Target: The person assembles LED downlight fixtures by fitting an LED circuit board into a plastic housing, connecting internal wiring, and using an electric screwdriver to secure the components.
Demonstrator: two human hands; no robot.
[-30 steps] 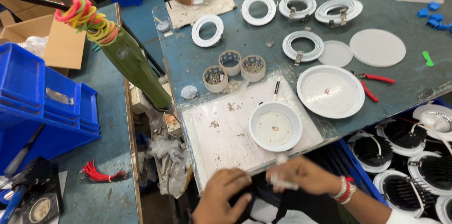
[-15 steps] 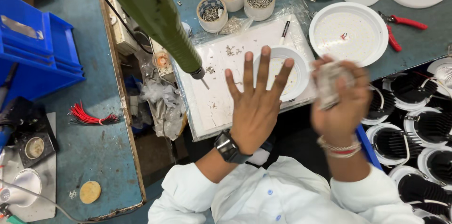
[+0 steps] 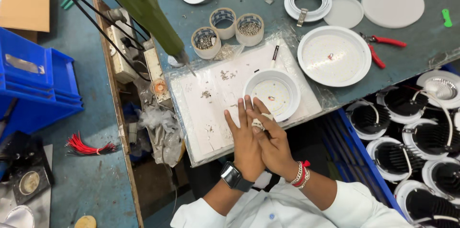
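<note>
Pressed between the two hands, a small white part (image 3: 259, 123) is pinched: the left hand (image 3: 247, 142) lies flat with fingers stretched, and the right hand (image 3: 272, 142) is laid over it, fingertips curled onto the part. Whether the part is gripped by one hand alone cannot be told. Both hands are held just over the near edge of the table (image 3: 268, 12), at the lower rim of the small lamp dish (image 3: 271, 95).

Largest in view is the grey-blue table itself. On it a white mat (image 3: 211, 113) under clear film is spread, strewn with tiny screws. To the left, blue crates (image 3: 28, 84) are stacked; to the right, below the table — a crate of black lamp housings (image 3: 421, 137). A green hanging screwdriver (image 3: 143, 7) is slung over the mat's far corner. A large lamp dish (image 3: 334, 55) is set beside the mat, with red pliers (image 3: 381, 48) just right of it. The small lamp dish is seated on the mat. Three tape rolls (image 3: 227, 27) holding screws are stood just beyond the mat. A black watch (image 3: 235, 177) is worn on the left wrist, bead bracelets (image 3: 301, 174) on the right.
</note>
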